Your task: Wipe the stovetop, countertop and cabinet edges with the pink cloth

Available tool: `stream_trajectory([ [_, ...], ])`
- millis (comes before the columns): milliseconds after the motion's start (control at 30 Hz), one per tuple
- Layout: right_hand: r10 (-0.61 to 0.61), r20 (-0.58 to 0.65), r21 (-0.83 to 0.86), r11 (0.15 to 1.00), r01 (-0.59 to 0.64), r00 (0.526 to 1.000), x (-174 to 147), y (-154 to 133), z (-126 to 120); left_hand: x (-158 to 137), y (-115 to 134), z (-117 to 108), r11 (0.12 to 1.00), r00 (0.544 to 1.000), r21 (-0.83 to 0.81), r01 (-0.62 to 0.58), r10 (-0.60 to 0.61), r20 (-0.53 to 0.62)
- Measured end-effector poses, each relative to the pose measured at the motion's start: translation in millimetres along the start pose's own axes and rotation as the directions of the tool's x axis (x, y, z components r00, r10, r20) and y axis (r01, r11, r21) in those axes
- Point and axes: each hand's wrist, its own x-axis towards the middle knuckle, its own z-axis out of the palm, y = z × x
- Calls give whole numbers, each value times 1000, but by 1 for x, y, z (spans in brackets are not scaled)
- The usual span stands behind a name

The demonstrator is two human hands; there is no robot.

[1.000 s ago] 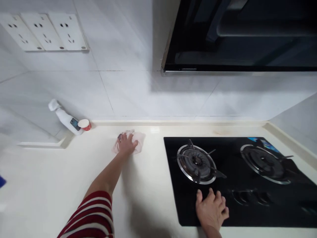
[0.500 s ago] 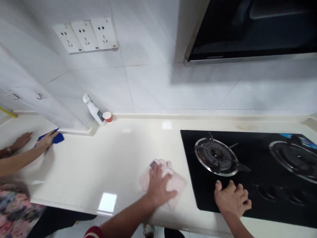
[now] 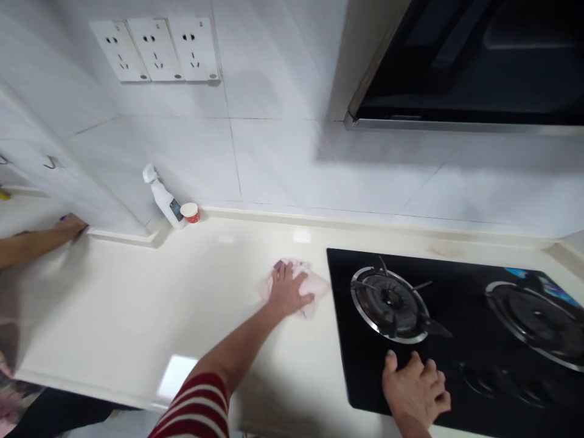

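My left hand [image 3: 288, 293] presses a pale pink cloth [image 3: 314, 285] down on the white countertop [image 3: 219, 304], just left of the black gas cooktop. Its fingers reach over the cloth, and the cloth's edges spread out around them. Near the front of the gas cooktop [image 3: 465, 316], my right hand [image 3: 415, 389] rests with its fingers apart and slightly bent, holding nothing. It lies just in front of the left burner [image 3: 390, 304].
A white spray bottle [image 3: 165, 198] and a red-and-white paper cup [image 3: 190, 212] stand by the back wall. At the far left another person's hand [image 3: 70, 226] reaches beside a wall corner. A dark range hood [image 3: 469, 67] overhangs the cooktop.
My left hand has pushed the cloth away from me, toward the wall. My right hand stays at the cooktop's front. The other person's hand has moved toward the wall corner, and the view has shifted.
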Motion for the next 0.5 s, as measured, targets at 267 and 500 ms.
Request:
stream_trajectory([
  [267, -3, -2, -7, 1000, 3, 1000, 1, 2, 3, 95, -75, -34, 966, 973, 147, 212, -195, -126],
  [500, 24, -5, -10, 1000, -24, 1000, 1, 1, 1, 37, -151, -72, 888, 909, 207, 410, -380, -171],
])
